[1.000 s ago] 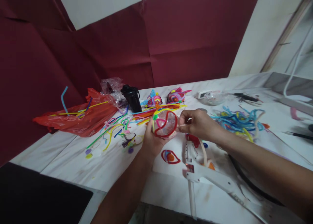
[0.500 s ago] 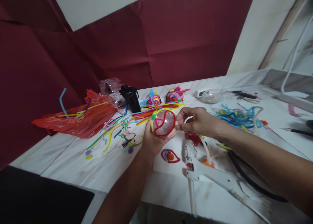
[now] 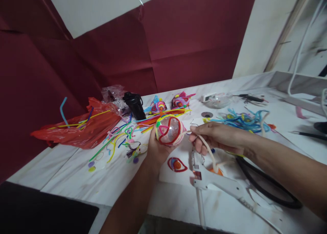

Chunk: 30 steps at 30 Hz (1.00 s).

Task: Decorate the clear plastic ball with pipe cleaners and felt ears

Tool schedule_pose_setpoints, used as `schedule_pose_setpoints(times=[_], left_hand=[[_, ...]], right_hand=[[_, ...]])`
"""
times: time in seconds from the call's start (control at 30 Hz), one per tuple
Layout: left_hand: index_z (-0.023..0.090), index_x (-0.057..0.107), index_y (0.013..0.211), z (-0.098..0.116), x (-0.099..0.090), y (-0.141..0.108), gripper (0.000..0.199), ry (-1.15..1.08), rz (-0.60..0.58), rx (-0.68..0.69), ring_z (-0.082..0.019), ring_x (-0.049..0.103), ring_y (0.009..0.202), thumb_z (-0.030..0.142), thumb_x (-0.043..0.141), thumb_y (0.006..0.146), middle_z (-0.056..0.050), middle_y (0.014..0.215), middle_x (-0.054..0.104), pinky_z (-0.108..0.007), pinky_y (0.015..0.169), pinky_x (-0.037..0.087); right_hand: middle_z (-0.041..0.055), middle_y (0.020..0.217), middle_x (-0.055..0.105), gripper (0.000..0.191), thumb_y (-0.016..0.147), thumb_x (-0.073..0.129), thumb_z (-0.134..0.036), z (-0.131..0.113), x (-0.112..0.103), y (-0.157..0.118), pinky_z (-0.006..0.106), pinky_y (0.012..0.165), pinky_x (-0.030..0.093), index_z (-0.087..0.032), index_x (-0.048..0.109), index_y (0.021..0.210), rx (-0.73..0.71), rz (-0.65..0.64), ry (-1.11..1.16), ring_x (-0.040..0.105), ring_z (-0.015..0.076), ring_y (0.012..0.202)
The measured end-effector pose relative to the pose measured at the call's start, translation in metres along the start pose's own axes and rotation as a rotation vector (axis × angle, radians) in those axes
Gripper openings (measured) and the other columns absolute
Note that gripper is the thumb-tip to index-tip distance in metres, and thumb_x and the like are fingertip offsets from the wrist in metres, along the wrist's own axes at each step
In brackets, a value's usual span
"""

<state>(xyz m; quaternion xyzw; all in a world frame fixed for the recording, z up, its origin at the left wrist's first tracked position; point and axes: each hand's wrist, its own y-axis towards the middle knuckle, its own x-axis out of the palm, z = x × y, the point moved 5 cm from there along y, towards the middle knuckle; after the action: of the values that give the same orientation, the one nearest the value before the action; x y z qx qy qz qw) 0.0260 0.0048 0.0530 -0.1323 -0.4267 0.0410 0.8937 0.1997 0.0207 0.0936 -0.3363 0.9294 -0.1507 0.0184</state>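
Observation:
A clear round ball [image 3: 174, 127] trimmed with red, pink, yellow and green pipe cleaners rests in my left hand [image 3: 158, 144], whose fingers curl around its lower left side. My right hand [image 3: 211, 135] pinches a pale pipe cleaner [image 3: 211, 155] just right of the ball. One end of that strip reaches the ball's right side; the rest hangs down past my fingers toward the table. Below the ball, a red-outlined eye shape [image 3: 176, 165] with an orange centre lies on a white sheet. Under my right hand is a white glue gun [image 3: 219, 181].
Two decorated balls [image 3: 157, 106] [image 3: 181, 101] stand at the back beside a black bottle [image 3: 135, 105]. A red plastic bag [image 3: 79, 130] and scattered pipe cleaners lie left. Blue pipe cleaners [image 3: 245, 120] and a black cable [image 3: 268, 189] are on the right.
My right hand has drawn back from the ball's side, and the pale pipe cleaner now stretches between ball and fingers. The left hand still holds the ball. The view has shifted slightly.

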Motion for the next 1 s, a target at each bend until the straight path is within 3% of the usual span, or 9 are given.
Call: schedule_pose_setpoints(times=[0.17,0.3,0.5,0.67,0.8,1.0], left_hand=[[0.017,0.060,0.131,0.000,-0.002,0.002,0.056,0.004,0.010,0.004,-0.031,0.068,0.110,0.055,0.049,0.093,-0.013,0.111,0.075,-0.052,0.094,0.056],[0.017,0.060,0.131,0.000,0.001,0.001,0.054,-0.002,-0.004,0.007,-0.032,0.069,0.109,0.054,0.046,0.094,-0.013,0.113,0.075,-0.052,0.094,0.056],[0.018,0.058,0.133,-0.002,0.003,0.001,0.058,0.002,-0.064,-0.024,-0.034,0.069,0.109,0.058,0.043,0.094,-0.014,0.112,0.075,-0.054,0.094,0.056],[0.020,0.056,0.136,-0.002,0.001,0.002,0.056,-0.005,-0.047,-0.019,-0.033,0.069,0.110,0.055,0.046,0.093,-0.013,0.112,0.076,-0.054,0.094,0.055],[0.019,0.056,0.136,-0.002,0.004,0.000,0.057,-0.014,-0.064,-0.028,-0.033,0.069,0.109,0.055,0.047,0.093,-0.013,0.111,0.076,-0.053,0.092,0.056],[0.016,0.063,0.127,-0.003,0.007,-0.001,0.056,-0.018,-0.077,-0.043,-0.033,0.070,0.107,0.057,0.044,0.094,-0.014,0.107,0.076,-0.052,0.094,0.055]], right_hand=[[0.0005,0.052,0.063,0.030,0.075,0.075,-0.045,-0.006,0.001,0.003,0.022,0.044,0.042,-0.017,0.064,0.067,-0.038,0.080,-0.054,0.051,0.0104,0.042],[-0.0008,0.051,0.060,0.032,0.076,0.070,-0.046,-0.006,-0.001,0.011,0.024,0.039,0.039,-0.021,0.057,0.061,-0.134,0.183,-0.201,0.048,0.0113,0.039],[-0.0009,0.051,0.059,0.033,0.084,0.056,-0.044,-0.017,-0.007,0.013,0.024,0.045,0.037,-0.022,0.057,0.060,-0.367,0.351,-0.643,0.052,0.0131,0.044],[-0.0023,0.048,0.052,0.034,0.088,0.052,-0.038,-0.030,-0.004,0.007,0.026,0.051,0.031,-0.021,0.063,0.061,-0.471,0.475,-0.924,0.044,0.0127,0.048],[-0.0007,0.051,0.054,0.033,0.089,0.051,-0.036,-0.031,0.000,0.006,0.027,0.054,0.031,-0.021,0.066,0.063,-0.516,0.508,-0.969,0.048,0.0148,0.053],[0.0012,0.058,0.062,0.030,0.088,0.051,-0.035,-0.029,0.000,0.008,0.027,0.057,0.034,-0.020,0.067,0.068,-0.474,0.510,-0.942,0.054,0.0162,0.057]])
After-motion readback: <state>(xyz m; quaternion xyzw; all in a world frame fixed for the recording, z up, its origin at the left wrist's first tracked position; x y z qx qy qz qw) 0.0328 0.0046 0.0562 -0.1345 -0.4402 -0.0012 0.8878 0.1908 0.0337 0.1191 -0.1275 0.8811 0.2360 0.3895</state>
